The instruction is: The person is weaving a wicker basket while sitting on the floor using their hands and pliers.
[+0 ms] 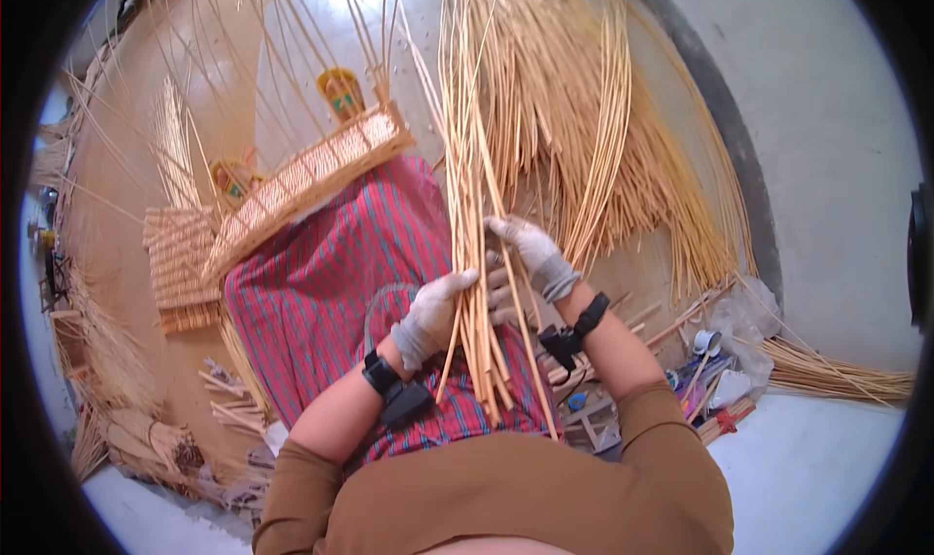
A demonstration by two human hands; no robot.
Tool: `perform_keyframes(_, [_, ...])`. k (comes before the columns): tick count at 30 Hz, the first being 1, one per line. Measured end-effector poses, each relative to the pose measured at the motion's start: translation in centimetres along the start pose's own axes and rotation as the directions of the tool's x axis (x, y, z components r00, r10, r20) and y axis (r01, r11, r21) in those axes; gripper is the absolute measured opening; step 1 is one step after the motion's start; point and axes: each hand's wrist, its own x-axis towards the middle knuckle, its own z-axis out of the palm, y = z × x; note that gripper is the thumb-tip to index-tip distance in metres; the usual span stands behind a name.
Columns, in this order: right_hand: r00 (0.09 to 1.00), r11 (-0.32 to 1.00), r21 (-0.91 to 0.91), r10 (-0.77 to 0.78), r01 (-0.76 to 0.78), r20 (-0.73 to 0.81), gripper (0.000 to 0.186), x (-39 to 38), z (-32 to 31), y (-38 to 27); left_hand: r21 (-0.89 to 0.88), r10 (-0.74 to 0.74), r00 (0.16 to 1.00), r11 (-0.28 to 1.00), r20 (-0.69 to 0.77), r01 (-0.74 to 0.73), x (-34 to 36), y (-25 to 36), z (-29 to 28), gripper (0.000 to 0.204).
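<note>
The canes (467, 205) I hold hide part of my left grip (433, 312) and run out of view at the far side. The wicker piece (311, 180) partly covers two yellow slippers (336, 80). A dark object (917, 258) at right is cut off; I cannot identify it.

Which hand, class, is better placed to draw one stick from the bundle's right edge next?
Probably the right hand: its fingertips are at that edge, while the left hand grips the bundle from the other side and seems needed to steady it.
</note>
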Motion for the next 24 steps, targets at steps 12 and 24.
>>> perform_keyframes(12, [0.998,0.887,-0.461,-0.006,-0.025,-0.067,0.022,0.3,0.5,-0.9,0.302,0.094,0.986,0.952,-0.135,-0.049,0.2,-0.1,-0.7,0.048])
perform_keyframes(24, [0.95,0.937,-0.323,-0.21,0.129,-0.231,0.02,1.0,-4.2,-1.5,0.231,0.223,0.965,0.955,-0.14,-0.187,-0.3,-0.2,1.6,0.051])
